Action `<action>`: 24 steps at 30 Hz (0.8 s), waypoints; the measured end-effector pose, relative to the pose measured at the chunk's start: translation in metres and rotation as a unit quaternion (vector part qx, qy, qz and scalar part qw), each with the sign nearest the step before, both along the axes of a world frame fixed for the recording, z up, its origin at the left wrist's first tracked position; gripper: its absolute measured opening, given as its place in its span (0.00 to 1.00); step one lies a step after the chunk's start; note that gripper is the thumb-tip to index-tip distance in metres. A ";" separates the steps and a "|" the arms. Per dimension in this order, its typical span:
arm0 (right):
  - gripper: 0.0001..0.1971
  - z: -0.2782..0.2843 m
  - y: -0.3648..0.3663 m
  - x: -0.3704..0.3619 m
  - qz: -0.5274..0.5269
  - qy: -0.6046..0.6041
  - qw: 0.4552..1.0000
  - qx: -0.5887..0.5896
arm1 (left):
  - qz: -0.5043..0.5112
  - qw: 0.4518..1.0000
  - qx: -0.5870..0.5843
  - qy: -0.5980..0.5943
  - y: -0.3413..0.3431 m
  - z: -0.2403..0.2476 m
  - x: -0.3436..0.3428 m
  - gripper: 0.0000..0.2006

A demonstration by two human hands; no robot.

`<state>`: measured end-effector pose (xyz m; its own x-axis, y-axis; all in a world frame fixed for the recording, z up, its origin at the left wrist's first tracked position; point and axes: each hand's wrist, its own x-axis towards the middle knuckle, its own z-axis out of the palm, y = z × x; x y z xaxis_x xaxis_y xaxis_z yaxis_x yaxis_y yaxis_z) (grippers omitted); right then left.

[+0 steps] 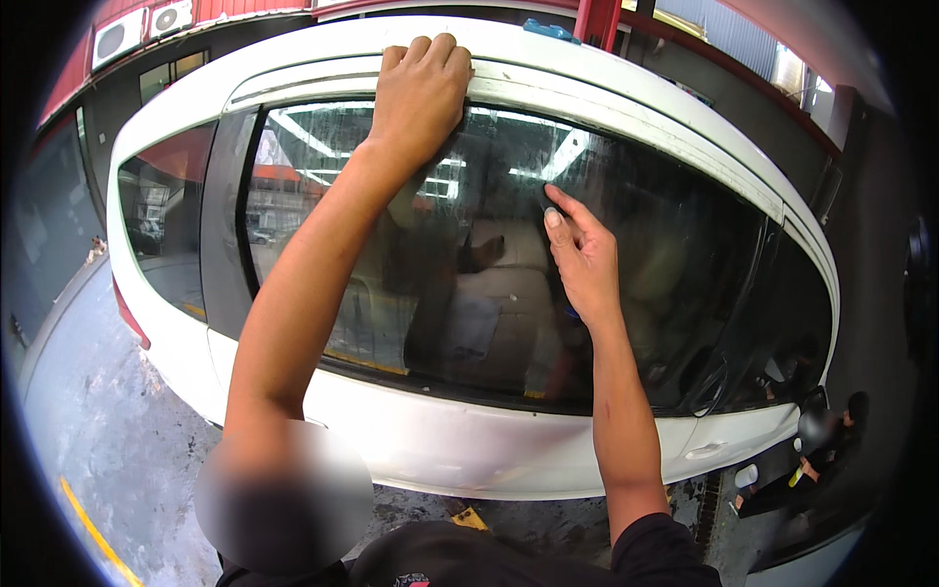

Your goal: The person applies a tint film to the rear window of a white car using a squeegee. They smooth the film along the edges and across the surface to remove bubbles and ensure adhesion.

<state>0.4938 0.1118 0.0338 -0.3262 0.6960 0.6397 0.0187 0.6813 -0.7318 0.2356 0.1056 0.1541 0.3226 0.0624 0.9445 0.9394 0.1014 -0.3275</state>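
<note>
Working close in: your right hand [584, 262] sits flat against the rear door window [636, 264], fingers pressed together and curled round a small dark tool [548, 203], likely a squeegee or blade, only its tip showing above the thumb. Your left hand [421, 86] is higher up, fingers together and hooked over the roof edge [293, 61] of the white car [440, 440], bracing you. That window is the work surface: dark tinted glass, streaked and wet-looking, so judge it slippery under the palm, stiff but scratchable, and any film on it will be thin and crease-prone. Keep the tool face flat, with pressure through the fingertips rather than the wrist. You grip nothing on the glass itself; hold comes from the roof edge and the door frame trim [626, 112], both rigid. Below the glass the door panel [469, 450] is smooth painted metal, with a door handle [706, 451] low right. Next along is the small quarter window [166, 235] to your left. Floor [108, 430] is wet concrete with a yellow line [93, 533], so expect poor footing. Lower right, another person [817, 445] crouches by the car, which limits your sidestep that way. Farthest out: red building wall with air-conditioner units [142, 27] and a red post [597, 20].
</note>
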 end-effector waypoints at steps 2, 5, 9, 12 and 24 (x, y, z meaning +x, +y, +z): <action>0.25 -0.002 0.006 0.001 0.013 0.015 1.000 -0.004 | 0.019 1.000 -0.015 0.009 0.003 0.000 0.000 0.06; 0.25 -0.002 0.004 -0.001 0.010 0.030 1.000 0.001 | -0.040 0.999 0.003 -0.006 0.007 -0.004 -0.005 0.05; 0.26 -0.008 0.008 0.002 0.021 0.053 0.998 -0.002 | -0.096 0.994 0.037 -0.041 0.012 -0.010 -0.004 0.04; 0.26 -0.007 0.010 0.007 0.006 0.020 1.000 -0.006 | -0.110 0.991 0.042 -0.068 0.013 -0.012 -0.004 0.04; 0.26 -0.009 0.011 0.002 0.004 0.054 0.998 0.031 | -0.130 0.936 -0.098 -0.311 -0.032 -0.002 -0.006 0.13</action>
<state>0.4957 0.1227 0.0249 -0.2583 0.6515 0.7134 -0.0625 0.7256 -0.6853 0.2291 0.0738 0.1523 -0.2569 0.2494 0.9337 0.9394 -0.1627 0.3019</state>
